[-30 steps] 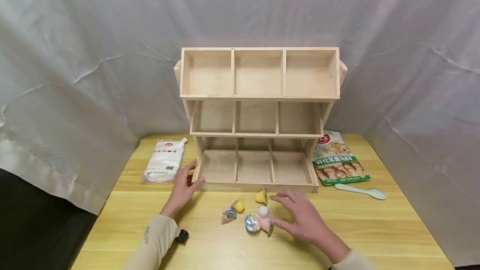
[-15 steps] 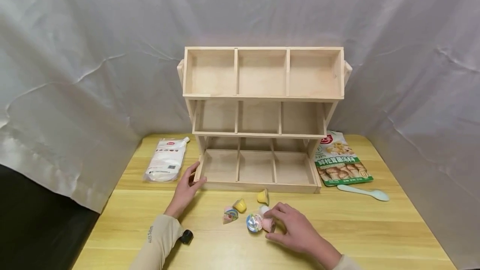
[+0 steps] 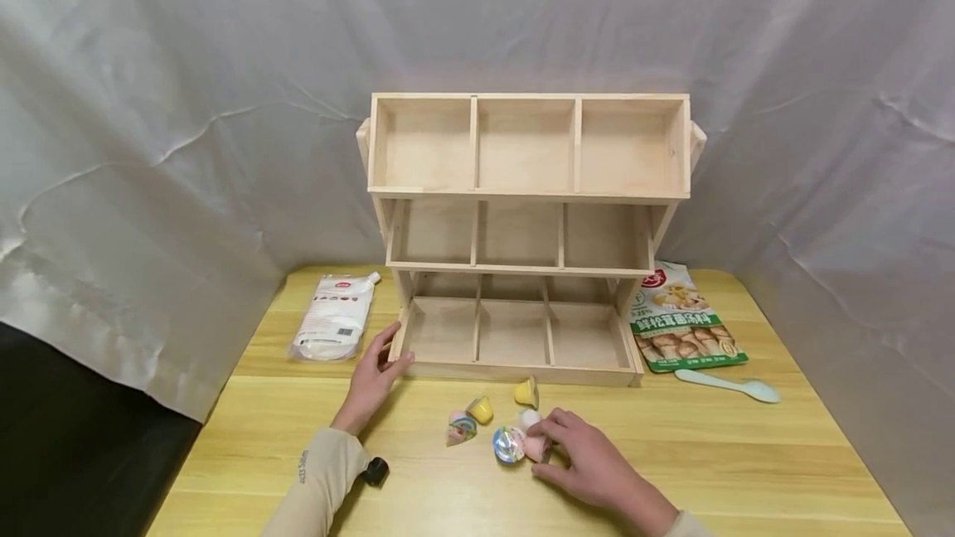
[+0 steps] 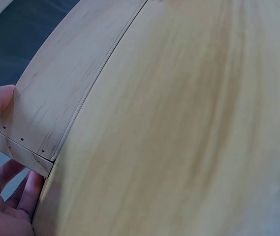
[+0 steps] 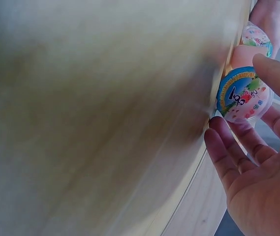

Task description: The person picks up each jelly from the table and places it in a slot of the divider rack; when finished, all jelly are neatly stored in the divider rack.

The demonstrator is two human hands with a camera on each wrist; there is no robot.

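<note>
1. Table (image 3: pixel 746 471): pale wood grain, smooth, slightly shiny.
2. Wooden rack (image 3: pixel 526 195): bare matte timber, three tiers of three boxy compartments, about midway between the surface's left and right edges.
3. Mushroom pouch (image 3: pixel 685 317), flat and glossy, far right corner; spouted pouch (image 3: pixel 336 317), clear-and-white plastic, far left corner.
4. Right hand (image 3: pixel 588 454): here's the change. A second ago it's spread beside the cups; now thumb and fingers pinch the pink jelly cup (image 3: pixel 535 448), so I'd say the work's gone from reaching to gripping.
5. Left hand (image 3: pixel 372 377): no change, gripping the rack's front left corner, probably to steady it.
6. Mint spoon (image 3: pixel 734 385): smooth, just beside the mushroom pouch, toward the right edge.
7. Jelly cups, all small tapered plastic: pink one's in front of the rack, well in from both side edges, right by the blue-lidded jelly cup (image 3: pixel 509 444).
</note>
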